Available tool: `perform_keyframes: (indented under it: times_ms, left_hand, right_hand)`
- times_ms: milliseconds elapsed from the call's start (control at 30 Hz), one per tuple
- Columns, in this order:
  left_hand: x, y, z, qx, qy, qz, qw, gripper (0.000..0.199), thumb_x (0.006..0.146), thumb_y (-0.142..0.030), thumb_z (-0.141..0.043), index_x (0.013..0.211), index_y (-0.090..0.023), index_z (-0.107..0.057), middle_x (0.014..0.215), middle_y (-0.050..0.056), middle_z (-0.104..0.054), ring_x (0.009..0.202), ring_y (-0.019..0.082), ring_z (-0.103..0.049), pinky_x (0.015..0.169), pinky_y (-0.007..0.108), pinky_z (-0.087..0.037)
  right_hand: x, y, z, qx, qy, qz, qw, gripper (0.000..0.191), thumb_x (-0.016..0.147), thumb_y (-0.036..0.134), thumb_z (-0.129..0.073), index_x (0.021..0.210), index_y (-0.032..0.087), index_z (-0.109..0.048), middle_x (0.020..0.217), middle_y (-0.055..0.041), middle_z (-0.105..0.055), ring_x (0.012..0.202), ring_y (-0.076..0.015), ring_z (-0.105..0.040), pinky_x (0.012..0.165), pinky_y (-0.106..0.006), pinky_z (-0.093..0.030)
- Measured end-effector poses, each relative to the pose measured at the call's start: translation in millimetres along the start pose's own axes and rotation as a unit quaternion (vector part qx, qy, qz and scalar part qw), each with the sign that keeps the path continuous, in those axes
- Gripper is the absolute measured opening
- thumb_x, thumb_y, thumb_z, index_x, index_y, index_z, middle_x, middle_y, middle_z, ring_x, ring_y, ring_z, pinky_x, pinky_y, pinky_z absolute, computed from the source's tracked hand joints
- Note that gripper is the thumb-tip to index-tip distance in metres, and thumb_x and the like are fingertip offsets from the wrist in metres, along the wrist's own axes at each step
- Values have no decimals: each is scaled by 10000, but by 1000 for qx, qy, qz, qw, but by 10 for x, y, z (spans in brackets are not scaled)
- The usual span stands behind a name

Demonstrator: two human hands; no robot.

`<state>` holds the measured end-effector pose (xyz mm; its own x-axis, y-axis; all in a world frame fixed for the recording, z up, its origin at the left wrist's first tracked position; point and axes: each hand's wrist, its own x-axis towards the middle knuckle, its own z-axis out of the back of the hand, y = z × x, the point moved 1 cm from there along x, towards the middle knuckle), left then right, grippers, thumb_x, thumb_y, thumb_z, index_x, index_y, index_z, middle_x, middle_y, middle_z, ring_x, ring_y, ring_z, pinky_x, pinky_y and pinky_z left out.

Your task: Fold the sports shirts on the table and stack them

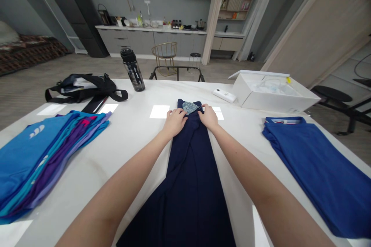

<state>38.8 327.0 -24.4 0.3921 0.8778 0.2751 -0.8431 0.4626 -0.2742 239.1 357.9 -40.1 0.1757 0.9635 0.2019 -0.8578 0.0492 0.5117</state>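
"Nearest item?"
"Navy garment (197, 177), flat on the table (127, 139), extending from beneath both hands toward the camera."
"Hand condition?"
"Left hand (175, 120) and right hand (208, 117) rest fingers on its patterned end; grip undeterminable."

black bag (106, 85), left | dark bottle (135, 73), near bag | open white box (269, 101), right | fridge (77, 13)

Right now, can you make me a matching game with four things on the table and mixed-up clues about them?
Things:
1. drink bottle
2. box
3. navy garment
4. pile of clothes

Clues:
A. blue, teal and purple
B. touched by the left hand and right hand
C. black top, standing upright
D. white, with its lid open

Right pairs: 1-C, 2-D, 3-B, 4-A
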Motion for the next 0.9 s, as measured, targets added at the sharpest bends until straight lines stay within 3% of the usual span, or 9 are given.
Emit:
perform_keyframes:
  times_ms: [100,233,333,433,633,900]
  left_hand:
    - [-175,-134,88,-11,33,-45,998,243,1004,-308,-498,1141,-224,-680,1165,81,-657,1146,244,-593,1027,424,-422]
    - [-515,-324,184,-7,64,-54,996,199,986,-349,-529,1042,-219,-669,1022,58,-675,952,222,-654,849,346,-490]
    - [-843,-451,227,-1,93,-23,995,220,969,-415,-541,1027,-228,-642,970,52,-693,848,222,-678,764,334,-504]
    - [-1136,-570,253,12,109,-1,994,209,952,-400,-549,1033,-225,-629,991,67,-710,868,240,-695,764,344,-514]
    - [-1496,-757,337,19,112,75,991,194,949,-330,-523,1074,-210,-610,1054,90,-726,921,239,-707,760,327,-524]
    - [-1975,-874,459,31,120,114,986,183,954,-266,-507,1079,-216,-631,1015,73,-745,924,234,-718,777,316,-508]
  right_hand:
    - [-217,29,57,4,-20,87,996,221,924,290,-573,1119,217,-647,1082,-91,-636,900,-235,-629,790,-343,-481]
    - [-623,83,177,44,83,211,973,107,924,240,-579,957,221,-679,815,-2,-586,766,-169,-573,731,-285,-443]
    - [-958,114,265,47,108,262,958,185,912,174,-582,1049,229,-693,909,-9,-609,809,-153,-591,761,-276,-448]
    - [-1232,155,323,31,136,315,939,228,912,154,-591,1082,245,-714,1035,-31,-617,912,-164,-615,827,-287,-465]
    - [-1611,263,405,-5,151,346,926,157,924,236,-668,1065,257,-734,1053,-35,-594,945,-179,-608,842,-307,-462]
    - [-2128,414,366,-46,157,362,918,133,986,194,-588,1038,239,-702,1052,-35,-607,994,-181,-594,807,-307,-389]
